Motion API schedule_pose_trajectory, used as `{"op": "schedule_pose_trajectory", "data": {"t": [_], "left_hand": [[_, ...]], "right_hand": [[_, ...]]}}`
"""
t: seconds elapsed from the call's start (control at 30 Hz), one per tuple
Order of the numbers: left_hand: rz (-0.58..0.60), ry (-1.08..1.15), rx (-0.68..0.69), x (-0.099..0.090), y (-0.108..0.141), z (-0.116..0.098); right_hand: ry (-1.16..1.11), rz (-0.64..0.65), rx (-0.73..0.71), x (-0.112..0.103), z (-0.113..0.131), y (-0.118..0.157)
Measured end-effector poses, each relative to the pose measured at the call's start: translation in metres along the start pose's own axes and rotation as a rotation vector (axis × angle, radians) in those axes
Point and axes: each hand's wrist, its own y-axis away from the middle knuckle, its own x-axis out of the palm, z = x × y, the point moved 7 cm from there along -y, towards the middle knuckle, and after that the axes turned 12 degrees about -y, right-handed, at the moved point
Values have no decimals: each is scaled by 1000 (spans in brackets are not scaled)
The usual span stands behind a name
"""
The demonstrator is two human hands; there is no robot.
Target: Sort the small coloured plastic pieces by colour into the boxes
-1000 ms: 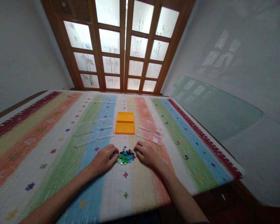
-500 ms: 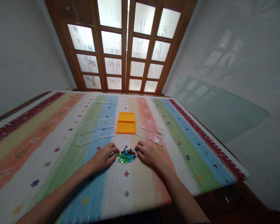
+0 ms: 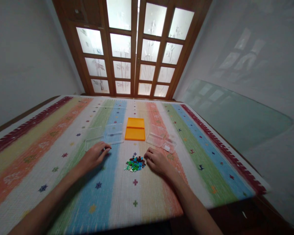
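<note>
Pieces (image 3: 135, 164) beside right hand (image 3: 158, 161)

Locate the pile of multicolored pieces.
In the head view, the multicolored pile lies on the tablecloth, just left of the right hand, nearer the wearer than the orange case.

On my feed, the pile (image 3: 135, 164) lay on the cloth (image 3: 126, 202). The right hand (image 3: 157, 160) was at its right edge; the left hand (image 3: 96, 155) was well apart, to its left. Behind the pile I had the case (image 3: 135, 134), with the left boxes (image 3: 116, 143) on one side and the right boxes (image 3: 155, 140) on the other. The left hand overlapped the outermost of the left boxes in my view, though I couldn't fairly judge whether they touched. Beyond the cloth stood the doors (image 3: 134, 78).
</note>
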Motion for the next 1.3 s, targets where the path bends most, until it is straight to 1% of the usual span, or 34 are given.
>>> {"op": "schedule_pose_trajectory", "data": {"t": [0.13, 0.2, 0.27, 0.37, 0.53, 0.6, 0.67, 0.73, 0.8, 0.87, 0.9, 0.97, 1.03, 1.1, 1.2, 1.3], "left_hand": [[-111, -193, -128, -22, 10, 46], [-132, -262, -169, -27, 14, 62], [-135, -313, -193, -30, 16, 72], [-110, -372, -210, -29, 13, 80], [-18, -456, -197, -21, 6, 84], [-24, -484, -191, -21, 5, 84], [-54, -493, -178, -23, 4, 81], [-100, -467, -152, -27, 4, 74], [-142, -400, -87, -31, 4, 59], [-163, -301, 23, -30, 4, 33], [-154, -244, 89, -28, 5, 18], [-123, -135, 225, -20, 8, -16], [-41, -57, 321, -6, 13, -49], [30, -6, 393, 9, 18, -75], [83, 20, 426, 27, 21, -97], [112, 1, 428, 39, 21, -104]], "right_hand": [[-2, 1, -1, 0, 0, 0], [-3, 6, 2, 0, 0, -1], [-4, 7, 5, 0, 0, -1], [-12, 0, 9, -1, 0, -1], [-13, 0, 7, -1, 0, 0], [-8, 1, 17, -1, 0, 0], [-6, 4, 25, 0, -1, 0], [-7, 10, 26, 0, -1, 0], [-9, 14, 22, 0, 0, 0], [-13, 13, 22, -1, 0, 0], [-15, 13, 23, -1, 0, 0], [-16, 13, 26, -1, 0, 0], [-14, 16, 28, -2, 1, 0], [-13, 16, 29, -2, 1, 0], [-12, 16, 23, -2, 1, 0], [-13, 12, 20, -2, 1, 0]]}}
